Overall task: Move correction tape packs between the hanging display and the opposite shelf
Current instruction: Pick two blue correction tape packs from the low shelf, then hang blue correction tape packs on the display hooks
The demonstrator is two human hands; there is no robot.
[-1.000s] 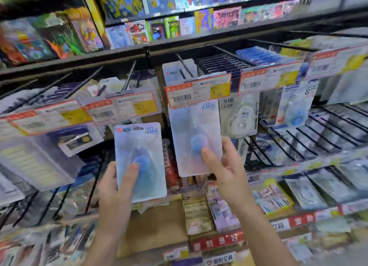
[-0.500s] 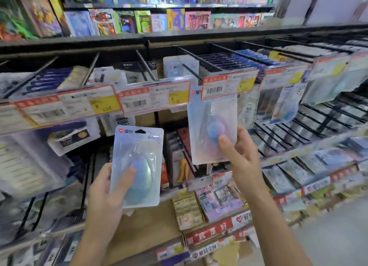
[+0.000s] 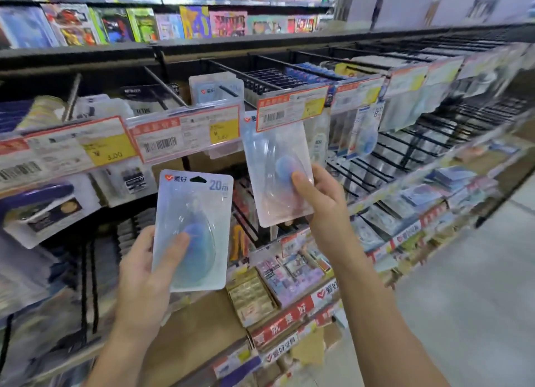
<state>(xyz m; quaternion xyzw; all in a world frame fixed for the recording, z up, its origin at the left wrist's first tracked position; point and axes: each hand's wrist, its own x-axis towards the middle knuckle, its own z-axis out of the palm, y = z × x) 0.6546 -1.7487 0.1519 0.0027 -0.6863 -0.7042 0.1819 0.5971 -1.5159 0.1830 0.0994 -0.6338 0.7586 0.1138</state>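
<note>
Two packs in hand: one correction tape pack per hand, both in front of the hanging display.
Left grip: left hand (image 3: pixel 144 273) holds the left pack (image 3: pixel 192 230) by its lower half, thumb across the blue blister, fingers behind the card; pack is clear of every peg.
Right grip: right hand (image 3: pixel 321 201) pinches the right pack (image 3: pixel 278 175) at its lower right, thumb on the blue dispenser; the card's top edge sits behind the price tag (image 3: pixel 291 108) above the grip.
Change over last second: view has swung left to right along the rack; right pack has risen and tucked further up under that tag; left pack has kept its place in its grip.
Meaning for task: judged as hanging the right pack on its peg (image 3: pixel 278 65); whether the hole is on the peg is hidden by the tag. Left pack not yet placed.
Print, left pack: red heart logo, "爱好", "20m" top right.
Print, tags left of the grips: yellow panels "3.00" and, less surely, "5.50"; barcodes.
Print, shelf strip (image 3: pixel 285 326) below the right grip: "爱好" readable, rest blurred.
</note>
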